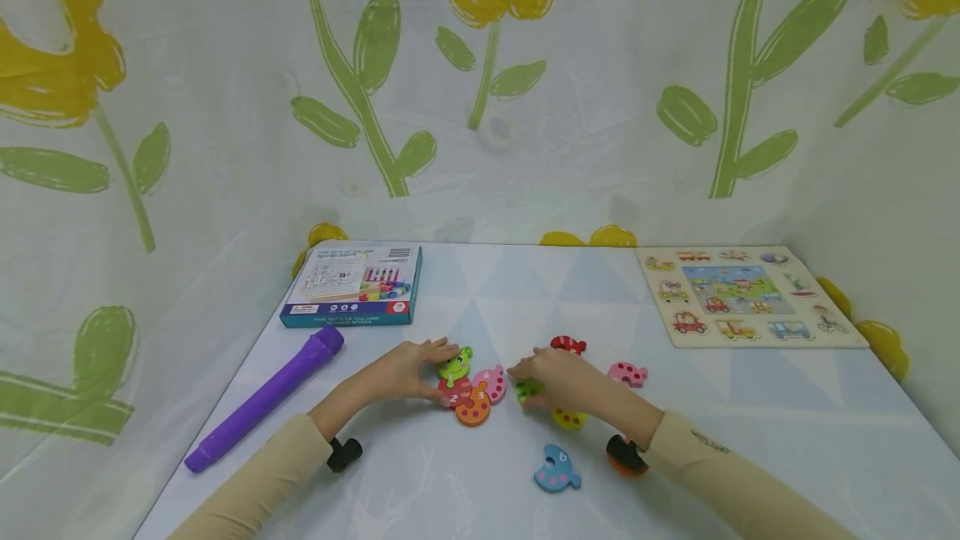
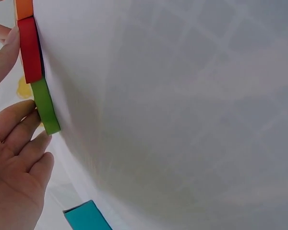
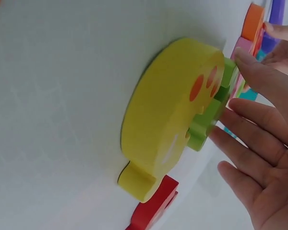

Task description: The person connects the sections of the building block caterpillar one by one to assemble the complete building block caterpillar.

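Note:
In the head view my left hand spans the left side of a joined caterpillar puzzle. Its fingers touch the green head piece and its thumb is at the red piece numbered 2. An orange piece numbered 3 and a pink piece numbered 4 continue the row. To the right, my right hand holds a green puzzle piece between thumb and fingers. Close below that hand lies a yellow piece with orange dots, partly hidden in the head view.
Loose pieces lie around the right hand: a red one, a pink one, a blue one and an orange one under the wrist. A purple tube and a boxed toy lie left; a wooden picture board lies back right.

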`<state>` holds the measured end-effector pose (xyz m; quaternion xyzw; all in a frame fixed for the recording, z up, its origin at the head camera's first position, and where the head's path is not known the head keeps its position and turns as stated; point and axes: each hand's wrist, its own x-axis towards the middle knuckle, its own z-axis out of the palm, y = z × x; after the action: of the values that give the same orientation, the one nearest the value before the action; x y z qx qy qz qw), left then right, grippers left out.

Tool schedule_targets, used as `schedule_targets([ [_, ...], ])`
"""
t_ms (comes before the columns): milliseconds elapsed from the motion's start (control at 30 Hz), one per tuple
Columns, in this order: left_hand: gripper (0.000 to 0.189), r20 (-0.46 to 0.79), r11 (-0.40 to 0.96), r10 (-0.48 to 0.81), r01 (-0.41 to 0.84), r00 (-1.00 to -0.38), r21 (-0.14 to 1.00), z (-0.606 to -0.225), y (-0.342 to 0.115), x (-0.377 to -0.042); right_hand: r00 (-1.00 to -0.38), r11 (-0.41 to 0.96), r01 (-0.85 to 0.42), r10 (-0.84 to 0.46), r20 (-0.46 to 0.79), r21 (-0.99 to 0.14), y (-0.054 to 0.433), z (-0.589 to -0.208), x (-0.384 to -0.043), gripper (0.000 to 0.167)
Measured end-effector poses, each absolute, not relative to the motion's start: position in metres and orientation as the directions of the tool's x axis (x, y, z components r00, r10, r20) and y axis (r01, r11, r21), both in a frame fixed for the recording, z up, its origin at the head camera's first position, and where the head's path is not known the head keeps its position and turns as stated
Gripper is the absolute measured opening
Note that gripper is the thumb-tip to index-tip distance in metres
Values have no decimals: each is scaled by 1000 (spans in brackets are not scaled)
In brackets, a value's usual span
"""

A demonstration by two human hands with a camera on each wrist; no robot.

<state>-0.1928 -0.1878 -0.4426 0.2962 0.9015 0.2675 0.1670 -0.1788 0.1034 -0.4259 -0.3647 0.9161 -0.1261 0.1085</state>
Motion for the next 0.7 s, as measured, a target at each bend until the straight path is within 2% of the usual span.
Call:
schedule_targets([
  [433,77,-153,693,619,444,-770,568,-442,-187,-193,-764,757,-571,-632,-131,-319,97,-425,-190,47],
  [700,77,-147,690,621,447,-770,569,-444,-188,-193,-769,752,-564,-629,-114,-341,105,-425,-193,50],
])
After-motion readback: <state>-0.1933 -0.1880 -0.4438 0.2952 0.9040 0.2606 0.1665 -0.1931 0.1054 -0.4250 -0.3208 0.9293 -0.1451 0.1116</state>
